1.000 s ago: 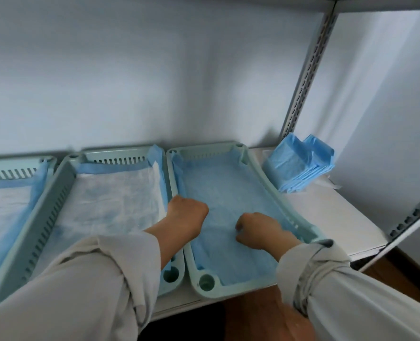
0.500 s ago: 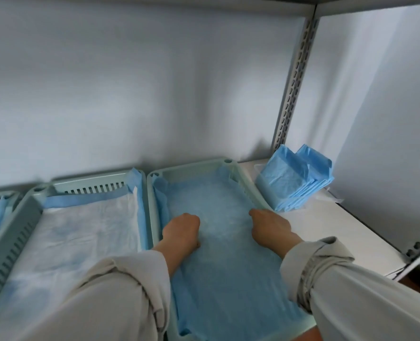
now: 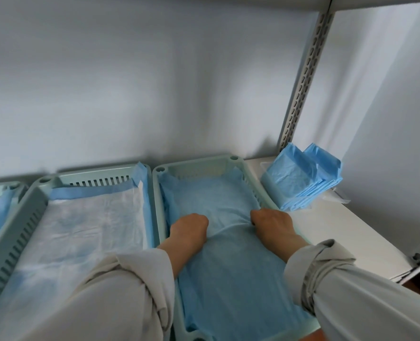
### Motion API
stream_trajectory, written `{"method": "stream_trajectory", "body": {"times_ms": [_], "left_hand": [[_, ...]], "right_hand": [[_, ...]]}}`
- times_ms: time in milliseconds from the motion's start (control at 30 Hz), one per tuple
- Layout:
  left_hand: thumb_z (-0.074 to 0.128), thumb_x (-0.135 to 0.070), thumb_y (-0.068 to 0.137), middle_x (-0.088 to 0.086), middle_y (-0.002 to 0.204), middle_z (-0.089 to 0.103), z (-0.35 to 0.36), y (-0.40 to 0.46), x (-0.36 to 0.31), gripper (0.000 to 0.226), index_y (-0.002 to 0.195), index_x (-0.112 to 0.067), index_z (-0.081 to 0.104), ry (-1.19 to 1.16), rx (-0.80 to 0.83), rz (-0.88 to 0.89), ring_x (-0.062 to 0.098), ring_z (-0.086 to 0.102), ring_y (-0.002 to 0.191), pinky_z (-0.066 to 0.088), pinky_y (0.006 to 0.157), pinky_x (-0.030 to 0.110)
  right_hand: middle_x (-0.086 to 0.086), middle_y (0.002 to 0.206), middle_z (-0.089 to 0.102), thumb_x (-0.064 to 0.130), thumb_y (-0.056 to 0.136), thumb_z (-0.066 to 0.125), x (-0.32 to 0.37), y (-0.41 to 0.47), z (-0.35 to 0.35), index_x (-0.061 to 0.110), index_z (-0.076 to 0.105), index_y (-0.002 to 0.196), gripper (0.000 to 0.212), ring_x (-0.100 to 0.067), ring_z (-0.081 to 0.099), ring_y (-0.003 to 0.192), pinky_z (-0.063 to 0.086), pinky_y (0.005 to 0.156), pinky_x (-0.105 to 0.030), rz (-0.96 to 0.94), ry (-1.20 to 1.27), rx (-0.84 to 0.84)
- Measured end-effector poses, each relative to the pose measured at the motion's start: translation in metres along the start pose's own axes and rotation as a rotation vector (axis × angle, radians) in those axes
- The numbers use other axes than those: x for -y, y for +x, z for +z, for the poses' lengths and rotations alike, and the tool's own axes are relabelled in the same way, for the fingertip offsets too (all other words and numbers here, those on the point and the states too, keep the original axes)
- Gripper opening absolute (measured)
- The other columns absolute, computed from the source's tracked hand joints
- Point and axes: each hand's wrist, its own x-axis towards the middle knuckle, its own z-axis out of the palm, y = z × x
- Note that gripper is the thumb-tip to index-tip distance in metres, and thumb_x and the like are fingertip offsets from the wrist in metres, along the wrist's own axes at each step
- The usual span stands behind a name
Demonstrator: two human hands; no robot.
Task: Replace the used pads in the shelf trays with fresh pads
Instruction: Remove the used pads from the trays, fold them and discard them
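blue pad (image 3: 218, 198), l hand (image 3: 188, 228) fingertips hidden

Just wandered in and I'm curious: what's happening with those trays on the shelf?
A person is fitting a blue pad into the right-hand tray. Both hands sit on it with fingers curled: the left hand near the middle, the right hand at the tray's right side. The next tray holds a white pad. Folded pads are stacked on the shelf to the right.
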Motion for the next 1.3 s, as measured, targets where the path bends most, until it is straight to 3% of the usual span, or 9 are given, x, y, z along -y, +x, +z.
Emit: {"method": "stream_trajectory", "body": {"times_ms": [133,267,400,667,833,1000,1133,1300], "left_hand": [[0.043,-0.018,0.096,0.007,0.111,0.059,-0.003,-0.009,0.006,0.019,0.106,-0.012,0.058,-0.078,-0.071,0.02,0.023,0.059,0.1,0.051,0.086,0.033],[0.048,-0.023,0.094,0.005,0.123,0.052,-0.006,-0.013,0.01,0.027,0.121,-0.019,0.051,-0.135,-0.004,0.01,0.023,0.054,0.111,0.046,0.091,0.032],[0.059,-0.027,0.09,0.007,0.132,0.04,0.0,-0.017,0.001,0.043,0.131,-0.023,0.046,-0.059,0.049,-0.004,0.026,0.043,0.123,0.045,0.098,0.036],[0.061,-0.029,0.088,0.006,0.13,0.041,0.001,-0.017,-0.002,0.041,0.126,-0.021,0.047,-0.08,0.046,-0.035,0.025,0.043,0.122,0.045,0.095,0.035],[0.057,-0.023,0.09,0.008,0.132,0.041,0.001,-0.015,-0.004,0.043,0.131,-0.022,0.044,-0.087,0.036,-0.037,0.026,0.042,0.124,0.045,0.097,0.036],[0.046,-0.011,0.092,0.004,0.148,0.029,0.003,-0.016,-0.019,0.065,0.148,-0.032,0.022,-0.129,0.108,0.119,0.026,0.033,0.134,0.038,0.106,0.039],[0.046,-0.008,0.093,0.005,0.151,0.026,0.004,-0.013,-0.024,0.069,0.15,-0.033,0.018,-0.072,0.168,0.155,0.028,0.031,0.136,0.035,0.111,0.039],[0.052,-0.011,0.092,0.007,0.149,0.027,-0.001,-0.01,-0.025,0.071,0.151,-0.029,0.016,-0.035,0.178,0.147,0.03,0.032,0.134,0.035,0.111,0.039]], "right_hand": [[-0.005,0.124,0.055,0.012,0.094,0.042,-0.005,-0.005,-0.009,0.019,0.059,0.117,0.03,-0.026,0.057,0.114,0.046,0.092,-0.035,0.054,0.06,-0.039],[-0.01,0.127,0.046,0.014,0.092,0.044,-0.009,-0.005,-0.018,0.016,0.053,0.124,0.032,-0.03,0.056,0.113,0.044,0.093,-0.037,0.238,0.262,-0.011],[-0.011,0.12,0.053,0.012,0.093,0.044,-0.007,-0.01,-0.016,0.012,0.057,0.118,0.028,-0.03,0.059,0.109,0.046,0.088,-0.036,0.221,0.146,-0.074],[-0.006,0.117,0.063,0.013,0.097,0.043,-0.014,-0.015,-0.001,0.015,0.06,0.117,0.027,-0.026,0.061,0.111,0.048,0.086,-0.032,0.146,-0.039,-0.065],[-0.008,0.118,0.057,0.017,0.094,0.045,-0.008,-0.017,0.001,0.012,0.06,0.112,0.024,-0.027,0.054,0.113,0.046,0.085,-0.034,0.203,0.196,-0.088],[-0.014,0.123,0.057,0.013,0.093,0.044,-0.001,-0.013,-0.007,0.007,0.048,0.115,0.024,-0.031,0.055,0.114,0.042,0.089,-0.033,0.304,0.482,-0.014],[-0.014,0.127,0.055,0.012,0.096,0.038,0.0,-0.013,-0.009,0.007,0.051,0.12,0.028,-0.03,0.054,0.118,0.042,0.095,-0.036,0.335,0.422,0.01],[-0.011,0.122,0.058,0.023,0.092,0.046,-0.009,-0.009,-0.012,0.011,0.052,0.121,0.032,-0.03,0.057,0.112,0.042,0.086,-0.035,0.346,0.328,0.055]]}}
